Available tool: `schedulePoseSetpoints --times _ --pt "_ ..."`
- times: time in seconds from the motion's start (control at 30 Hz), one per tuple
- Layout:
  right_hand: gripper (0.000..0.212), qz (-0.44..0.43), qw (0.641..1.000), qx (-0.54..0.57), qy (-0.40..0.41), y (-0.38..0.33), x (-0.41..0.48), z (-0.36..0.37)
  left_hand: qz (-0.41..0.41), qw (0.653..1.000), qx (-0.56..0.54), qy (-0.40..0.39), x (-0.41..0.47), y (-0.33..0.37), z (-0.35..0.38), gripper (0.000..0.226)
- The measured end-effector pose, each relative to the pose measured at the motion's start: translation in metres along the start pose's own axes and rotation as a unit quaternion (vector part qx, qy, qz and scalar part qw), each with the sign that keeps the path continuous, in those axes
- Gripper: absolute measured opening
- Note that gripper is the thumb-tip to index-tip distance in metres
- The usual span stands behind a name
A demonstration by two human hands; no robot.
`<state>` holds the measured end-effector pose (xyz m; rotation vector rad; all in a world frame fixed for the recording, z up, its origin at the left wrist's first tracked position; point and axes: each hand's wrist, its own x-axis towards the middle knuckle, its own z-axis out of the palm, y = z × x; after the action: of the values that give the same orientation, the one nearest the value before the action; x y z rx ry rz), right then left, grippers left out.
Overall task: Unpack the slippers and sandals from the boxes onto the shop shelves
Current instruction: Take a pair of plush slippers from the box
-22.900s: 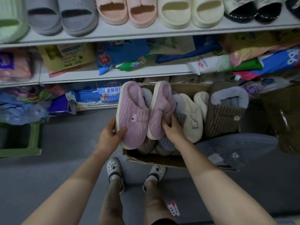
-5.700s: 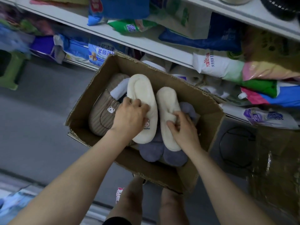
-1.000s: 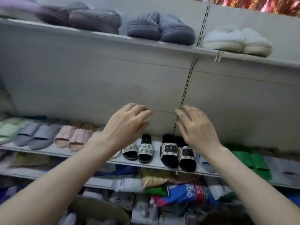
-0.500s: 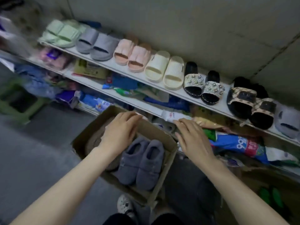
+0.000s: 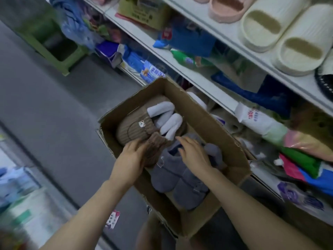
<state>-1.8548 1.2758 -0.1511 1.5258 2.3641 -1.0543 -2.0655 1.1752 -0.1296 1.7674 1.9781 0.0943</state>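
Head view, looking down: where are the slippers?
– All in the open cardboard box (image 5: 212,121), which sits in front of the shelves. A brown corduroy slipper (image 5: 133,129) with a white fleece lining (image 5: 162,110) lies at the far end. A darker brown slipper (image 5: 155,150) lies against it, and a pair of grey slippers (image 5: 171,174) fills the near end, side by side.
– And the hands?
– The left hand (image 5: 129,161) has its fingers curled over the darker brown slipper, gripping its near end. The right hand (image 5: 194,156) lies palm down on the grey slippers, fingers nearly straight, holding nothing.
– What's around the box?
– Beyond it, packets (image 5: 189,40) crowd the lower shelf. On the upper shelf (image 5: 221,27) stand cream slides (image 5: 266,24) and a pink slide (image 5: 225,8). A green stool (image 5: 54,42) stands on the grey floor (image 5: 54,114), well to the left.
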Motion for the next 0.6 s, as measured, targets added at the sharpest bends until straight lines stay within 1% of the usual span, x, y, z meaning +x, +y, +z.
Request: schedulePoseSetpoints --times 0.1,0.17,0.23,0.3,0.37,0.43,0.5,0.53,0.6 --pt "0.047 -0.025 0.999 0.02 -0.022 -0.02 0.044 0.032 -0.022 0.998 0.041 0.032 0.037 -0.015 0.001 0.053" --pt "0.05 -0.017 0.999 0.027 -0.036 -0.026 0.061 0.051 -0.012 0.996 0.078 0.036 0.064 -0.018 0.0 0.054" --pt "0.051 0.0 0.999 0.042 -0.03 -0.024 0.069 0.065 -0.009 0.993 0.113 -0.025 0.089 -0.022 0.003 0.058" --pt "0.044 0.011 0.999 0.05 -0.014 -0.016 0.071 0.07 -0.029 0.984 0.143 -0.102 0.11 -0.029 0.011 0.063" --pt "0.034 0.004 0.998 0.066 0.013 -0.007 0.069 0.073 -0.041 0.98 0.146 -0.131 0.121 -0.034 0.019 0.066" --pt "0.023 -0.016 0.99 0.131 0.043 0.002 0.066 0.071 -0.038 0.982 0.139 -0.122 0.127 -0.037 0.023 0.055" --pt "0.018 -0.033 0.977 0.202 0.05 0.007 0.058 0.062 -0.042 0.987 0.126 -0.094 0.13 -0.039 0.018 0.039" --pt "0.018 -0.045 0.971 0.226 0.058 0.009 0.054 0.056 -0.047 0.989 0.117 -0.079 0.132 -0.04 0.014 0.036" --pt "0.017 -0.07 0.962 0.251 0.082 0.012 0.042 0.04 -0.049 0.992 0.099 -0.066 0.134 -0.042 0.003 0.037"
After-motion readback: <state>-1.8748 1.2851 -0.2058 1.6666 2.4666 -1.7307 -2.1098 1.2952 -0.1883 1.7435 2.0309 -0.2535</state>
